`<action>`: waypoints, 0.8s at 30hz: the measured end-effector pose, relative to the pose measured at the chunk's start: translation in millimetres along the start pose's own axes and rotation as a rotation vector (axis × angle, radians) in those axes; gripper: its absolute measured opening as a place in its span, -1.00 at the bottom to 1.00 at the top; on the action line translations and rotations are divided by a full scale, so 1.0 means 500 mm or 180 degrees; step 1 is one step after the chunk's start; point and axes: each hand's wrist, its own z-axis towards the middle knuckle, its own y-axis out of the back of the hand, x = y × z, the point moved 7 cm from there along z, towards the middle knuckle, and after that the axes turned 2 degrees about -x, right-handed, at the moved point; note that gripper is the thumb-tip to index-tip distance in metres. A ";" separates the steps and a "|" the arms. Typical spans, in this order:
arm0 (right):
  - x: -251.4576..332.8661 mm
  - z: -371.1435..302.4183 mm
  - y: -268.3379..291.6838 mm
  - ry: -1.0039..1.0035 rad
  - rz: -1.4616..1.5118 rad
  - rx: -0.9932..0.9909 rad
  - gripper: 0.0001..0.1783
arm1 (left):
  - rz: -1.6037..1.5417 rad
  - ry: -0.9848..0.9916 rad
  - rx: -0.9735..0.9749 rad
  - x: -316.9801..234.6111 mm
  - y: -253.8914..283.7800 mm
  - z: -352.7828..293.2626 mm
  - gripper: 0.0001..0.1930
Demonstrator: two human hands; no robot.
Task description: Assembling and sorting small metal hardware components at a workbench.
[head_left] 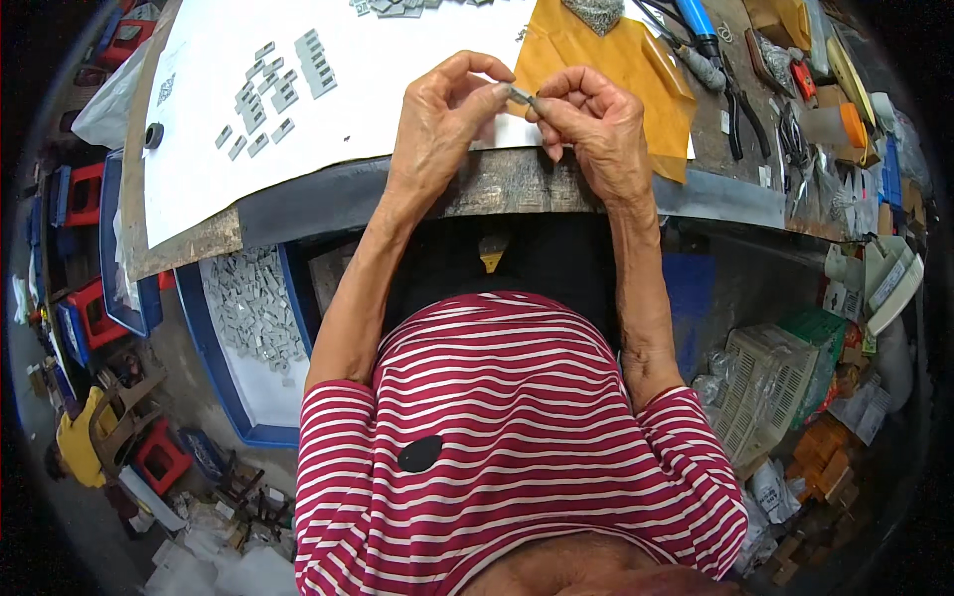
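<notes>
Above the near edge of the worktable, my two hands meet. My left hand point(444, 119) pinches a small grey metal piece point(519, 96) between thumb and forefinger. At the right end of that piece, my right hand point(599, 121) has its thumb and forefinger pressed together; whether they grip the piece itself or a tiny part on it is too small to tell. On the white sheet point(388, 70) to the left lie several similar grey pieces point(316, 66), some in a neat column and others loosely scattered. Another heap of grey pieces point(396, 6) shows at the far edge.
Brown-yellow paper point(556, 55) holds a pile of tiny wire-like parts point(594, 12). Pliers point(740, 119) and a blue-handled tool point(696, 18) lie to the right. Below the table at left, a blue tray point(260, 434) contains many grey pieces. A black ring point(153, 135) rests near the sheet's left edge.
</notes>
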 end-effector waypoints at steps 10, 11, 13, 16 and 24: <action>-0.013 -0.010 0.001 0.0000 -0.0074 0.0217 -0.90 | 0.0134 -0.0281 0.0037 -0.003 -0.012 -0.027 -0.89; -0.014 -0.011 0.001 0.0024 -0.0044 0.0256 -0.90 | 0.0141 -0.0275 0.0027 -0.003 -0.012 -0.029 -0.89; -0.008 -0.013 0.001 0.0012 -0.0101 0.0258 -0.91 | 0.0191 -0.0133 -0.0200 0.002 -0.002 -0.033 -0.86; -0.007 -0.013 0.004 0.0057 -0.0162 0.0273 -0.89 | 0.0441 -0.0044 -0.0168 -0.001 -0.003 -0.036 -0.84; -0.011 -0.022 0.013 -0.0068 -0.0414 0.0385 -0.87 | 0.0885 -0.0267 0.0078 -0.008 -0.024 -0.037 -0.85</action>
